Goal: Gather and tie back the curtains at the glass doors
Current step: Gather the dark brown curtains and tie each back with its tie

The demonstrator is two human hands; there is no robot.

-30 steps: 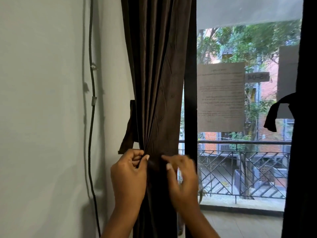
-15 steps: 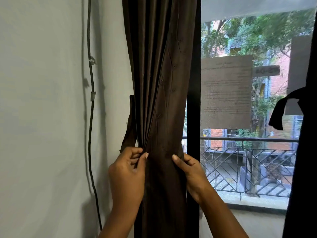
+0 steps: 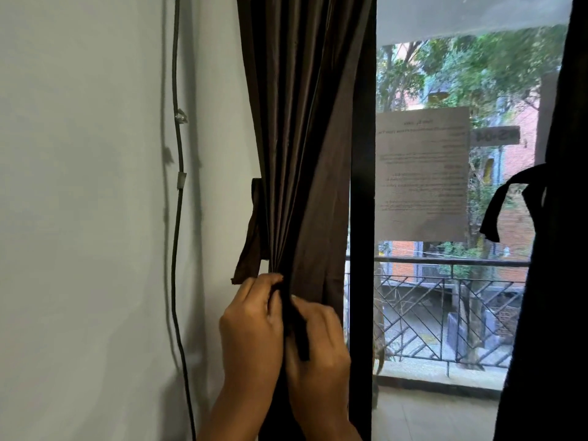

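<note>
A dark brown curtain (image 3: 305, 148) hangs bunched at the left side of the glass door (image 3: 445, 300). My left hand (image 3: 251, 332) pinches its gathered folds at waist height. My right hand (image 3: 318, 351) presses against the left one and grips the curtain's right part, so the fabric is squeezed into a narrow bundle between them. A brown tie-back strip (image 3: 251, 240) hangs loose on the wall just left of the curtain, above my left hand. A second dark curtain (image 3: 553, 281) at the right edge carries a knotted tie-back (image 3: 509, 198).
A black cable (image 3: 176, 218) runs down the pale wall on the left. The black door frame (image 3: 362, 218) stands right of the curtain. A paper notice (image 3: 421, 173) is stuck on the glass. Outside are a balcony railing (image 3: 445, 313) and trees.
My right hand has moved left from the curtain's right edge until it meets my left hand, drawing the fabric together into a tighter bundle. The left hand kept its pinch.
</note>
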